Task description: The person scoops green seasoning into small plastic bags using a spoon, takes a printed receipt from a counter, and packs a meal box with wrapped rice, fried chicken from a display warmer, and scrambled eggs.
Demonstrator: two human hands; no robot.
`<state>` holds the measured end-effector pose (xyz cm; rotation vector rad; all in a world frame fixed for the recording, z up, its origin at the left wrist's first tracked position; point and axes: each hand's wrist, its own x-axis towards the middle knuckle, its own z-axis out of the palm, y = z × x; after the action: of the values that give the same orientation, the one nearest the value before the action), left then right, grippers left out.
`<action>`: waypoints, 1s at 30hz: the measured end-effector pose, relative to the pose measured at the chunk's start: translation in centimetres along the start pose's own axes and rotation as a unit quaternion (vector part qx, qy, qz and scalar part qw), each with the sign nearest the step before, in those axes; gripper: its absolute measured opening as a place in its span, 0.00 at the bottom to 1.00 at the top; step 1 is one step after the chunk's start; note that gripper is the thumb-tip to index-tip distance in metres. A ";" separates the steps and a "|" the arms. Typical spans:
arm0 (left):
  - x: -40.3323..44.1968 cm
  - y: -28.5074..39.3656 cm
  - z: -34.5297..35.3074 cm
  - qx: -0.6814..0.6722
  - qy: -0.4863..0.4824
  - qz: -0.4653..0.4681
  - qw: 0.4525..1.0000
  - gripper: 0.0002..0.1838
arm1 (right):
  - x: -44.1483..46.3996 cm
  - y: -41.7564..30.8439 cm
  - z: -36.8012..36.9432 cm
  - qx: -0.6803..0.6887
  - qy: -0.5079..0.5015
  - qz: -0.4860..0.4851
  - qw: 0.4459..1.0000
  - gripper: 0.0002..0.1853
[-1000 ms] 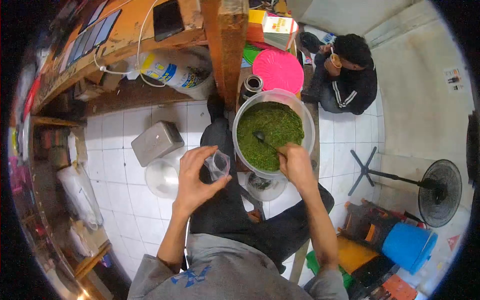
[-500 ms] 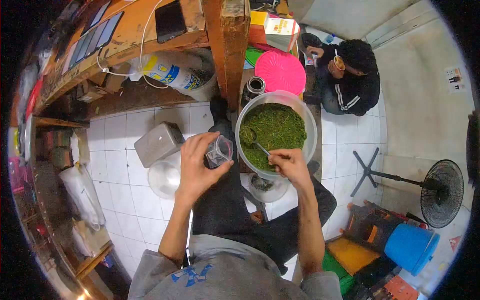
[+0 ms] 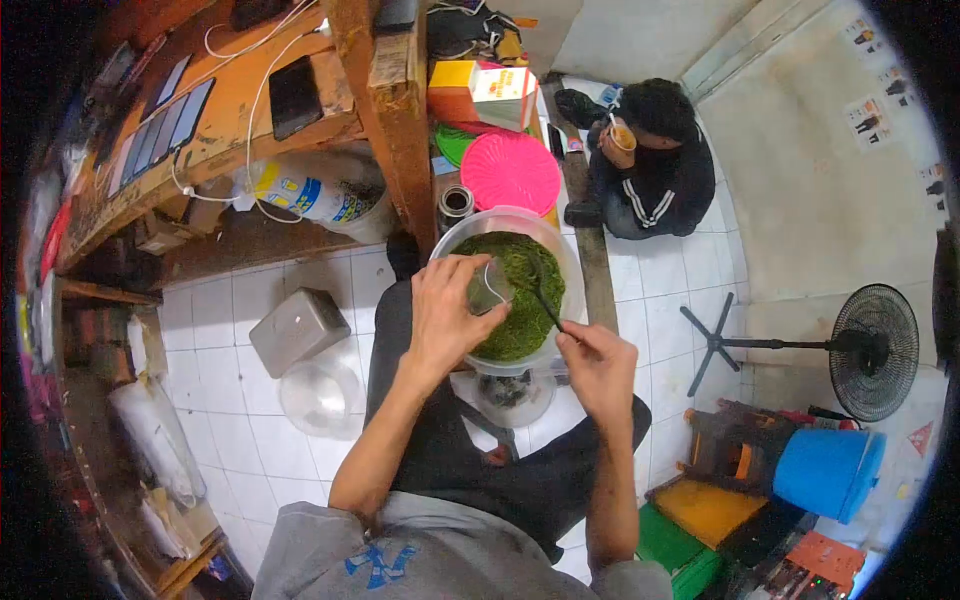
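Observation:
Over the left part of a round translucent tub (image 3: pixel 572 290), my left hand (image 3: pixel 445 312) grips a small clear plastic bag (image 3: pixel 487 288) by its sides, mouth spread. The tub holds shredded green leaf material (image 3: pixel 525 325). My right hand (image 3: pixel 598 365), at the tub's lower right edge, pinches the handle of a spoon (image 3: pixel 547 300). The spoon's head reaches into the tub near the bag; what it carries is too blurred to tell. An open dark jar (image 3: pixel 456 202) and a pink lid (image 3: pixel 510 173) stand just beyond the tub.
A person (image 3: pixel 655 165) sits at the upper right holding a cup. Phones and cables lie on the wooden shelf (image 3: pixel 235 110) at upper left. A metal box (image 3: pixel 300 332) and clear bowl (image 3: pixel 320 398) are on the floor. A fan (image 3: pixel 873 350) and blue bucket (image 3: pixel 828 472) stand right.
My left hand has moved the bag from left of the tub to over it. The spoon has shifted in the tub, its handle still in my right hand. The view has shifted.

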<state>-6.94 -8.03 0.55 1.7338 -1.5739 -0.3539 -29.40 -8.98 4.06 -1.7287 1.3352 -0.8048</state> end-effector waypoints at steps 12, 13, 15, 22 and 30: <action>-0.5 -1.1 3.7 -0.072 0.004 0.000 0.997 0.32 | -1.6 0.1 1.6 -0.139 0.096 -0.095 0.981 0.11; -0.5 -1.1 3.6 -0.082 0.009 -0.002 0.997 0.32 | -1.3 0.5 1.5 -0.139 0.092 -0.099 0.981 0.11; -0.7 -1.2 3.4 -0.089 0.017 -0.008 0.996 0.31 | -1.0 1.1 1.2 -0.155 0.068 0.003 0.986 0.12; -1.1 -1.7 4.0 -0.074 0.067 0.028 0.995 0.35 | 2.7 -2.3 4.0 -0.145 0.095 -0.091 0.981 0.09; -1.1 -1.9 2.8 -0.295 -0.005 -0.026 0.955 0.45 | 3.9 -2.6 3.8 -0.175 0.044 -0.172 0.968 0.05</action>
<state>-7.55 -7.98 -2.95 1.3041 -1.2560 -0.7714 -23.96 -11.58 4.56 -2.2700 1.3131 -0.8832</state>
